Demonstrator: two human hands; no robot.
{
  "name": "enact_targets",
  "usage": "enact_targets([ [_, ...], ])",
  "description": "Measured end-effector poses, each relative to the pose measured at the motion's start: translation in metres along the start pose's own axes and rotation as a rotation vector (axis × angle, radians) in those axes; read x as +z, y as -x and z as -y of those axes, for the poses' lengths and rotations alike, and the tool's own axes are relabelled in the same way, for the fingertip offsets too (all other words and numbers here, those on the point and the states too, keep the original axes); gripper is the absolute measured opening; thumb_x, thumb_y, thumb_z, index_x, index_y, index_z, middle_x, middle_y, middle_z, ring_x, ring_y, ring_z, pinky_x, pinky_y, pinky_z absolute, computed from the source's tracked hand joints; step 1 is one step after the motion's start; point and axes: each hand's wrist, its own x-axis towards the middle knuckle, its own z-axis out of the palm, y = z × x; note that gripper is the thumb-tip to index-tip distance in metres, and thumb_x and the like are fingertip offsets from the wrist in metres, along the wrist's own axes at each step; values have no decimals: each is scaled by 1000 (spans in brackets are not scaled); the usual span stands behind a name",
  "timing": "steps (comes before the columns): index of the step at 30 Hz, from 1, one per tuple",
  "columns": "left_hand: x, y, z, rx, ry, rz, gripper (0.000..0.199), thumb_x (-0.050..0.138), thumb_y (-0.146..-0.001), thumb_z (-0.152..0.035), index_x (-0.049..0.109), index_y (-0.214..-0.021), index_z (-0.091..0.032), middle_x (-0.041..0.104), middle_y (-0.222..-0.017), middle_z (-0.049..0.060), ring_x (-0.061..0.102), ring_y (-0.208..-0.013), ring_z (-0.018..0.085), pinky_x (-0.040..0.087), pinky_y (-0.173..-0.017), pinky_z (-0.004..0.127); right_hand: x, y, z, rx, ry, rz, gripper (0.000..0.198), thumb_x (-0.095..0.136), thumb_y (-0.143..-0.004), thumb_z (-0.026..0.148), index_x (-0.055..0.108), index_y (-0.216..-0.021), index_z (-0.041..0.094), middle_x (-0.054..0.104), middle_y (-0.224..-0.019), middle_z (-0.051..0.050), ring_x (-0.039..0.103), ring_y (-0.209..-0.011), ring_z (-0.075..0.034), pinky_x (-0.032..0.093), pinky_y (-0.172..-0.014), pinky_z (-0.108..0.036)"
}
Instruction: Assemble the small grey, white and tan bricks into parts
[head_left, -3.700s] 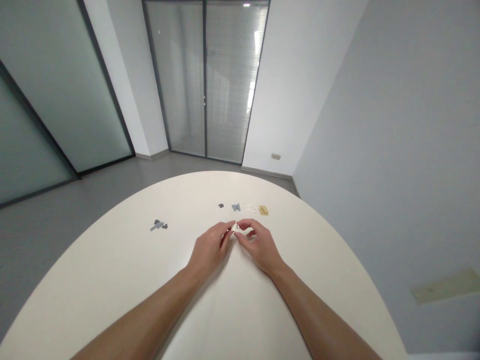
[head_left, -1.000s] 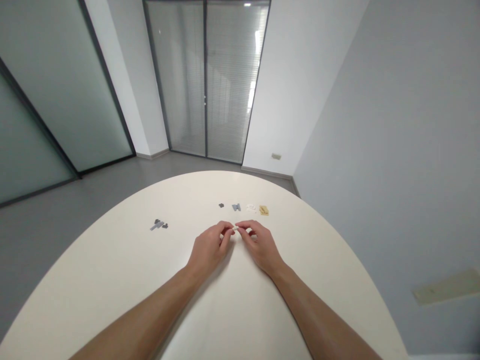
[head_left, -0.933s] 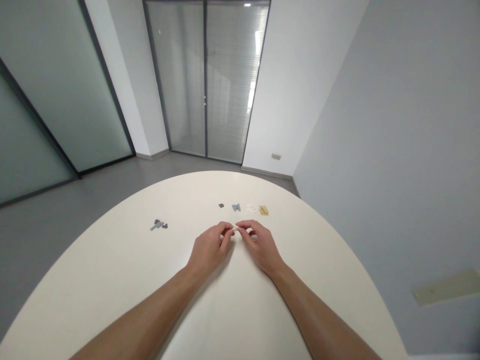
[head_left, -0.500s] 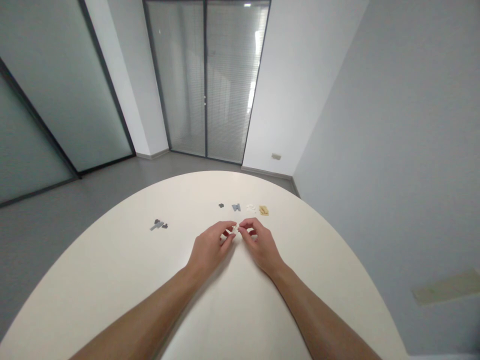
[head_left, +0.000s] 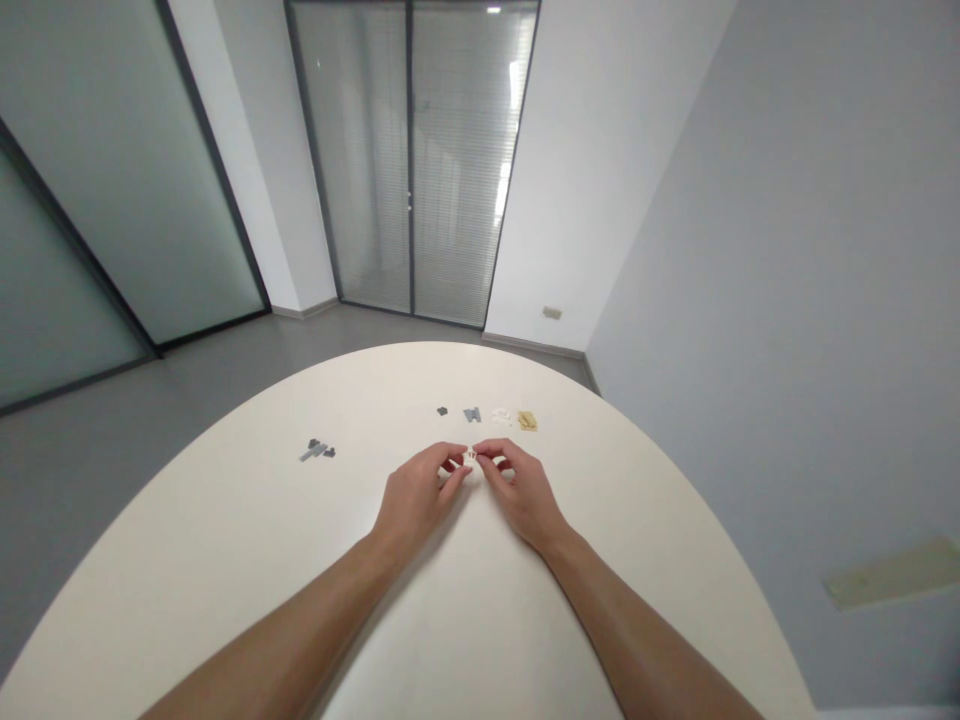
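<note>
Between my two hands is a small white piece point(head_left: 470, 457), perhaps a toy building part; its exact kind is too small to make out. My left hand point(head_left: 420, 488) pinches it from the left with thumb and fingertips. From the other side, the fingertips of my right hand point(head_left: 519, 484) close on its right edge. Just beyond my hands lie a little dark piece point(head_left: 442, 411), some blue-grey pieces point(head_left: 472, 414), several white bits point(head_left: 502, 416) and a tan cluster of pieces point(head_left: 528, 421).
A group of grey and dark pieces point(head_left: 318, 450) lies to the left on the round white table point(head_left: 225, 560). Past the table's far edge are a grey floor point(head_left: 217, 365), a glass partition point(head_left: 412, 160) and, to the right, a pale wall point(head_left: 787, 300).
The white piece has turned slightly between my fingertips, and my right fingers have shifted a little to the left. The other pieces stay where they were.
</note>
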Motion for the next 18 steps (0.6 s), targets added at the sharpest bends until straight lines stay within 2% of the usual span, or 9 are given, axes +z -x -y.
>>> enact_targets([
  [18,1,0,4,3,7,16,27,53,-93,-34,67,-114,-26,75,-105,2,70,-88,18,55,-85,33,-1,-1,1,-21,18,3,14,59,-91,27,71,-98,25,73,-98,-3,65,-86,-17,54,-77,-30],
])
